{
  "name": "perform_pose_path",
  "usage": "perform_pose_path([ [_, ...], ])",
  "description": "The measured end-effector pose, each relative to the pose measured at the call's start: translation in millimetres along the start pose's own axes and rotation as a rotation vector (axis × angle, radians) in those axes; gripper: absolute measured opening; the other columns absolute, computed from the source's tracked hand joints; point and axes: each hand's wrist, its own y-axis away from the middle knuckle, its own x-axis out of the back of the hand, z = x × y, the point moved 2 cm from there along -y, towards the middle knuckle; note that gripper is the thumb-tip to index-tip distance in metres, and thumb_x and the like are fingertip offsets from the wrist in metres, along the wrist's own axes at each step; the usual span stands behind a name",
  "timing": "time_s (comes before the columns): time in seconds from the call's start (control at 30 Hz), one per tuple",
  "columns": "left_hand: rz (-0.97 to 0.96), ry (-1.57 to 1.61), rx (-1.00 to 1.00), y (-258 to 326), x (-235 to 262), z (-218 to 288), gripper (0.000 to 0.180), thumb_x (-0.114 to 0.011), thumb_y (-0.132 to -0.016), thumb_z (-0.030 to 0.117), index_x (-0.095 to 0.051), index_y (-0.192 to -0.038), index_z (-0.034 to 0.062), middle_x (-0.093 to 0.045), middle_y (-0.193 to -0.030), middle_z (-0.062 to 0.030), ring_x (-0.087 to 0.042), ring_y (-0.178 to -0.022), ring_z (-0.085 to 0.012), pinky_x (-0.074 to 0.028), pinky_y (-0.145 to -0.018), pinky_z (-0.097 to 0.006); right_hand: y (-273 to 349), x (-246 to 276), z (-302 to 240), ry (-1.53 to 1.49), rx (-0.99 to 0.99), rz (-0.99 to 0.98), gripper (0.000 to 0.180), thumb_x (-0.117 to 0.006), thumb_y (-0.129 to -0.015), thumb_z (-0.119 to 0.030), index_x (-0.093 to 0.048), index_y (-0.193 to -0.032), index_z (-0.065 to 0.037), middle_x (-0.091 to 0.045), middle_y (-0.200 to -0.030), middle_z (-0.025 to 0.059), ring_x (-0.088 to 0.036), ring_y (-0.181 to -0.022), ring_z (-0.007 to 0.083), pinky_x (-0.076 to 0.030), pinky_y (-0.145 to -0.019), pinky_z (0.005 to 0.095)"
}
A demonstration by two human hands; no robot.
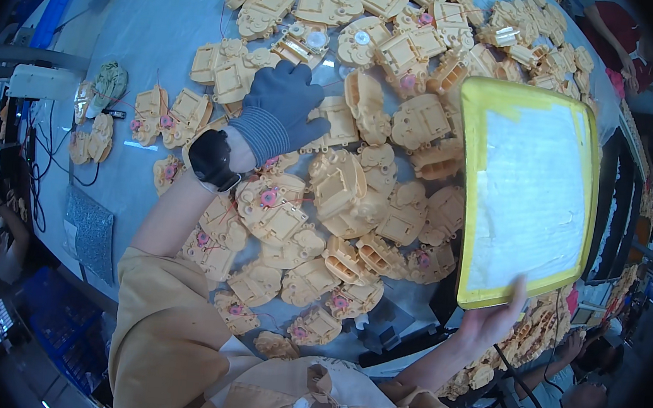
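My left hand (pixel 280 107), in a grey knit glove with a black watch at the wrist, lies flat on a heap of orange-yellow plastic housings (pixel 342 198) spread over the grey table (pixel 155 33). Its fingers rest on the parts near the heap's upper middle and grip nothing that I can see. My bare right hand (pixel 497 316) holds the lower edge of a yellow rectangular tray (pixel 529 194) with a white lining, tilted up above the right side of the heap. Many housings show small pink gears and thin red wires.
A few more orange housings and a crumpled glove (pixel 109 80) lie at the table's left. A blue bar (pixel 55 5) lies along the far left edge. Other people sit at lower left, lower right and top right. Black cables hang off the table's left edge.
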Motion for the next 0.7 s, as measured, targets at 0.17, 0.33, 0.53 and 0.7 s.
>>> perform_pose_path([
  [0.17,0.157,0.024,0.017,-8.9,-0.1,-2.7,0.026,-0.065,-0.071,0.037,-0.064,-0.078,0.0121,-0.057,-0.082,-0.0066,-0.054,-0.084,-0.0249,-0.044,-0.073,-0.038,2.9,4.8,-3.3,0.003,0.016,0.031,0.054,-0.051,-0.088,-0.018,-0.028,-0.135,-0.004,-0.043,-0.129,0.0142,-0.047,-0.114,0.0272,-0.041,-0.095,0.0445],
  [0.33,0.253,-0.113,-0.009,-51.3,-7.6,-8.7,0.02,-0.065,-0.071,0.034,-0.065,-0.078,0.0156,-0.059,-0.082,-0.0055,-0.056,-0.084,-0.0232,-0.048,-0.069,-0.037,11.6,10.8,-12.6,0.064,0.069,0.031,0.054,-0.051,-0.088,-0.019,-0.028,-0.134,-0.002,-0.043,-0.129,0.0148,-0.047,-0.114,0.0267,-0.041,-0.095,0.0433],
  [0.53,0.201,-0.158,0.072,-69.1,-7.2,8.5,0.026,-0.064,-0.072,0.041,-0.067,-0.082,0.0183,-0.06,-0.089,-0.0049,-0.056,-0.089,-0.0218,-0.047,-0.072,-0.035,14.1,21.0,-19.4,0.064,0.067,0.071,0.053,-0.05,-0.089,-0.021,-0.028,-0.133,-0.001,-0.043,-0.128,0.015,-0.048,-0.113,0.0265,-0.042,-0.094,0.0421],
  [0.7,0.203,-0.152,0.189,-65.6,-7.7,11.4,0.028,-0.065,-0.071,0.044,-0.069,-0.081,0.0184,-0.059,-0.092,-0.0053,-0.055,-0.091,-0.0222,-0.047,-0.074,-0.034,15.0,20.9,-17.9,0.067,0.057,0.075,0.053,-0.049,-0.089,-0.022,-0.029,-0.133,-0.001,-0.044,-0.128,0.0147,-0.048,-0.113,0.0264,-0.042,-0.094,0.042],
])
